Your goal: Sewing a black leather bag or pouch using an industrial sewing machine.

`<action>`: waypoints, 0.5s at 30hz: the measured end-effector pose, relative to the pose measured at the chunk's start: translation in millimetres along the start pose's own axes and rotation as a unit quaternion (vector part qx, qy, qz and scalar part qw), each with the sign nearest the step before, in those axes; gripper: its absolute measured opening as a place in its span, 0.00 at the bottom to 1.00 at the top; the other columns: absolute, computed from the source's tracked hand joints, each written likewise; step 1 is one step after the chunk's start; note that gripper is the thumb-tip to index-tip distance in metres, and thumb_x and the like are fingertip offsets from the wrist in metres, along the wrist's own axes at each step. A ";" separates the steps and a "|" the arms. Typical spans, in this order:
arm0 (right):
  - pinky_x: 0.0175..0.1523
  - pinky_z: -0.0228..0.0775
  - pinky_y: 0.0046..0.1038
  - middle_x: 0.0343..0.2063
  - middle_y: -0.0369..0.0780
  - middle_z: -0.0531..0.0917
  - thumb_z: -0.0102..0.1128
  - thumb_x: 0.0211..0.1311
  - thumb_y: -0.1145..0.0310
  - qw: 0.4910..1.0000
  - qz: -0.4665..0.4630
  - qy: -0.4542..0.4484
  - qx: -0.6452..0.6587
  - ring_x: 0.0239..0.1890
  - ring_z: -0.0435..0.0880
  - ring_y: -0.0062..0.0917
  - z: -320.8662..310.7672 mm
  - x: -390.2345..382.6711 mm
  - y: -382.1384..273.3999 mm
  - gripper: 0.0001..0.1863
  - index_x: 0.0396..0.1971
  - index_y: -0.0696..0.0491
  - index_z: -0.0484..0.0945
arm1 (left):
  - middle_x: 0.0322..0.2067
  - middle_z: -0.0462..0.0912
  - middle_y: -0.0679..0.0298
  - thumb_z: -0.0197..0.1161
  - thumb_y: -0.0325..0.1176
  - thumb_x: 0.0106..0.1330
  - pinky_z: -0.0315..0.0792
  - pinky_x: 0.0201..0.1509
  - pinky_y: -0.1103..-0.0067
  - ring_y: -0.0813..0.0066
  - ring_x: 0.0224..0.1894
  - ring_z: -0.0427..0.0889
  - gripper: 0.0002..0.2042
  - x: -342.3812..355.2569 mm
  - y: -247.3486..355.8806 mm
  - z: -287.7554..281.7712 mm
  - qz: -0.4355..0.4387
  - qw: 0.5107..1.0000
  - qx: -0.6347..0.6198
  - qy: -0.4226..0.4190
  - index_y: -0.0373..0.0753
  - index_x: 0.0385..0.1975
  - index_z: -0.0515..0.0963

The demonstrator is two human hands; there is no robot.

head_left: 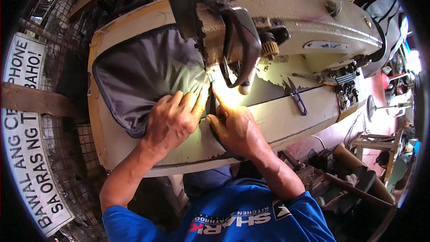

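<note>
Big cream sewing machine (295,9) takes up the far right of the bench (134,22), its head hanging over the middle with a lamp glaring right at the needle area. The bench is worn pale wood, chipped along the near edge.

Spread on the bench to the left is a dark grey fabric panel (143,69) with bound edging, rounded corners, running in under the machine head. Looks slippery and a bit puckered near the needle.

Left hand (172,118) lies flat and open on the fabric, fingers spread toward the needle, pressing it down. Right hand (235,127) is just to the right of it, touching the seam edge, thumb and fingers pinching the edge of the fabric while the index points up toward the foot.

My take on doing this bit well: keep the left palm flat so the panel doesn't bunch, guide the edge with the right, and keep fingertips clear of the needle, since they're sitting very near it.

Small stuff: purple snips (298,101) lie on the bench to the right.
</note>
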State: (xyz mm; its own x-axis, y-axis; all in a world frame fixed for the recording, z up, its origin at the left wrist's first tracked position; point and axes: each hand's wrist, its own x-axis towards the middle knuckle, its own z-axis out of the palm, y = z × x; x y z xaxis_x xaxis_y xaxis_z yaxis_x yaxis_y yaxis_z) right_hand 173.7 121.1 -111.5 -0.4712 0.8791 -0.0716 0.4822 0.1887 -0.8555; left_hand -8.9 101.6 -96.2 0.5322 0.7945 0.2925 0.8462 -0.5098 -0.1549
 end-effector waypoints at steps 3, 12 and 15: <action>0.38 0.72 0.42 0.29 0.51 0.80 0.60 0.59 0.72 1.000 -0.011 -0.001 -0.022 0.32 0.80 0.48 3.9 -0.4 0.2 0.28 0.59 0.59 0.65 | 0.28 0.73 0.67 0.60 0.30 0.55 0.72 0.32 0.79 0.74 0.30 0.75 0.17 -2.4 4.2 4.1 -0.005 1.000 0.009 0.003 0.37 0.46 0.81; 0.40 0.76 0.42 0.33 0.54 0.79 0.55 0.54 0.77 0.985 -0.060 -0.016 -0.160 0.37 0.81 0.49 7.4 8.0 -4.6 0.15 0.42 0.64 0.71 | 0.27 0.70 0.67 0.59 0.31 0.58 0.69 0.31 0.80 0.76 0.29 0.72 0.19 -0.6 13.9 9.7 -0.058 0.998 0.008 0.004 0.35 0.50 0.78; 0.39 0.76 0.41 0.31 0.54 0.79 0.56 0.51 0.77 0.981 -0.098 -0.006 -0.170 0.36 0.82 0.48 4.4 8.5 -9.2 0.15 0.41 0.64 0.72 | 0.27 0.70 0.67 0.59 0.31 0.59 0.70 0.32 0.79 0.75 0.31 0.73 0.20 3.0 25.9 8.8 -0.099 0.993 0.051 -0.048 0.35 0.52 0.77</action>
State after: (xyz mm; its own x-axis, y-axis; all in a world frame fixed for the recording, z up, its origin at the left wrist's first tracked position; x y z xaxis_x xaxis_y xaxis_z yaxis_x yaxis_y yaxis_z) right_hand 162.0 125.0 -106.5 -0.5865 0.8070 0.0690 0.5994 0.4897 -0.6332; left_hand 14.8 93.7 -107.6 0.3502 0.9066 0.2356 0.9304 -0.3075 -0.1995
